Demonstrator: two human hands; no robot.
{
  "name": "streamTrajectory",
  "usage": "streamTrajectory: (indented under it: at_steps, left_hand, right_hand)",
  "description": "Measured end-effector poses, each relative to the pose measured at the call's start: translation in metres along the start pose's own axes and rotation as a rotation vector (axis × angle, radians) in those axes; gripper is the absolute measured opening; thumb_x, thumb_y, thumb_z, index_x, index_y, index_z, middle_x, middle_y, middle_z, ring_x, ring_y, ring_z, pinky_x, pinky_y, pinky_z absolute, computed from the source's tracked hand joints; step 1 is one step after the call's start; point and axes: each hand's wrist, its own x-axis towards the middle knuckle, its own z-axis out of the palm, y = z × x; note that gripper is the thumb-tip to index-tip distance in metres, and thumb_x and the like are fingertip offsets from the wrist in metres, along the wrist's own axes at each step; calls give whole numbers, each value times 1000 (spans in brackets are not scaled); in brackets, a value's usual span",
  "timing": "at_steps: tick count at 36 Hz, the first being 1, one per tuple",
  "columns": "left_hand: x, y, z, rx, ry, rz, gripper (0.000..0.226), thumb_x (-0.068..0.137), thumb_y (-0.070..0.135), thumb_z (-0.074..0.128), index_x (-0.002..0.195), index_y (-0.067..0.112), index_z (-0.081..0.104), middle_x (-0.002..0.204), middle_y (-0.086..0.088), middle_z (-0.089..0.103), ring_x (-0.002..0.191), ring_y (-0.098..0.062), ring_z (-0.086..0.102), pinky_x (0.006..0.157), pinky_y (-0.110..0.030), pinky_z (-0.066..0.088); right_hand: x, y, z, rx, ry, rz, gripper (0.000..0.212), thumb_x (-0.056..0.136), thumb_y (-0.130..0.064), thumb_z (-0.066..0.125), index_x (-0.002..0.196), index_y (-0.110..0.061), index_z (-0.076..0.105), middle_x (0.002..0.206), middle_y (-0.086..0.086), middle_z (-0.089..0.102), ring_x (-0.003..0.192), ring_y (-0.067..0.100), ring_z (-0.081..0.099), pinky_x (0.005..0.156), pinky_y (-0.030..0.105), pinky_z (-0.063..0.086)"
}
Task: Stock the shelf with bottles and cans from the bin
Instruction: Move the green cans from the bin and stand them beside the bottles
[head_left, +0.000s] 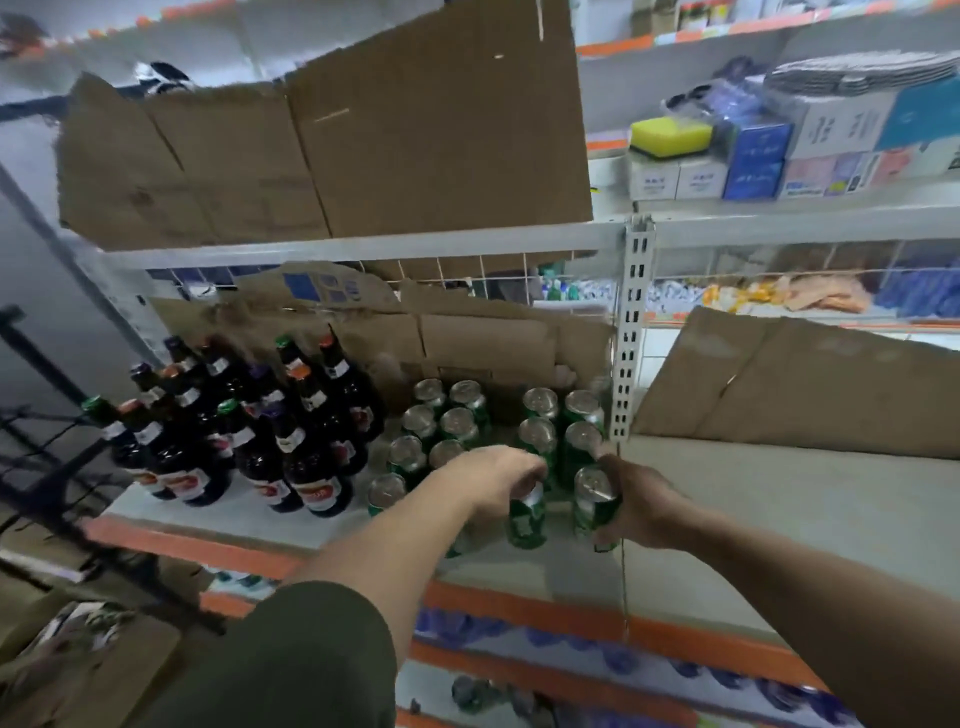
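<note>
L hand (498, 475): curled over top of green can (527, 517), gripping it from above.
R hand (641, 506): wrapped round side of second green can (592, 501).
Cans held: both upright, long axis vert, near front of shelf (753, 499); bases prob touching the board, too blurred to be sure.
Key relation: each held can is just in front of its own col of the can rows (460, 426), so the gaps lie straight ahead, away from the person.
Bottles (260, 441): left of the rows, nearer L hand.
Step (judged): seat both cans, let go.
</note>
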Motion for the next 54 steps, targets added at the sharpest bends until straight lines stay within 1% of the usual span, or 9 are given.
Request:
streamTrajectory:
  at_steps: [5,11,18,23,28,33,36,39,54]
  left_hand:
    - [17,-16,8,125,53,170,42,87,6,66,124,22,55,121,-5,61,109,-28,59,70,-32,40]
    - [26,-30,18,125,77,237,56,92,9,64,142,30,48,135,-5,57,121,-28,56,78,-33,41]
    - [34,-25,21,67,42,234,65,84,3,67,142,26,49,139,-4,52,124,-30,53,94,-44,52]
    - [30,-22,11,4,165,183,64,86,24,68,146,30,44,138,2,51,121,-26,55,88,-40,52]
    - [28,-26,9,-28,103,-19,72,86,37,66,150,23,36,136,-7,51,120,-31,53,90,-44,51]
    - [27,-24,16,-139,9,-111,61,92,34,63,145,19,38,119,-10,60,102,-28,63,86,-43,55]
    - [27,-20,17,-155,18,-138,60,93,29,65,146,19,38,122,-10,61,106,-28,63,90,-44,55]
    - [28,-18,19,-190,26,-163,57,91,24,65,143,18,42,120,-10,61,104,-29,63,91,-45,56]
    - [39,-16,21,-227,50,-188,43,88,18,67,127,10,53,114,-12,59,102,-30,63,86,-39,56]
  right_hand:
    - [-1,0,17,28,68,136,78,54,-25,91,120,-33,52,109,-6,67,97,19,63,78,28,53]
    - [-8,-9,33,160,141,243,68,61,-3,85,113,-25,46,101,-2,59,91,19,58,53,8,39]
    - [-18,-46,15,-30,217,307,68,66,-67,77,109,-27,43,94,-5,51,83,19,55,58,27,40]
    - [-16,-49,0,24,130,260,26,80,-29,76,90,-31,53,86,-10,58,82,17,58,50,13,33]
    - [-16,-33,-6,180,-33,218,63,74,-2,73,128,-30,55,114,-4,62,95,7,61,74,13,51]
    - [-19,-32,-9,72,-32,200,75,71,-19,78,135,-33,41,113,-5,50,92,8,56,63,12,48]
    - [-19,-34,-8,-20,-19,174,58,72,-31,84,118,-32,48,109,-7,57,86,6,55,58,11,39]
    - [-16,-36,-9,-60,23,132,37,78,-27,81,102,-30,52,105,-6,62,85,10,55,56,9,35]
    - [2,-33,-4,-6,101,106,46,74,-14,82,108,-26,54,103,-8,54,93,14,51,58,9,33]
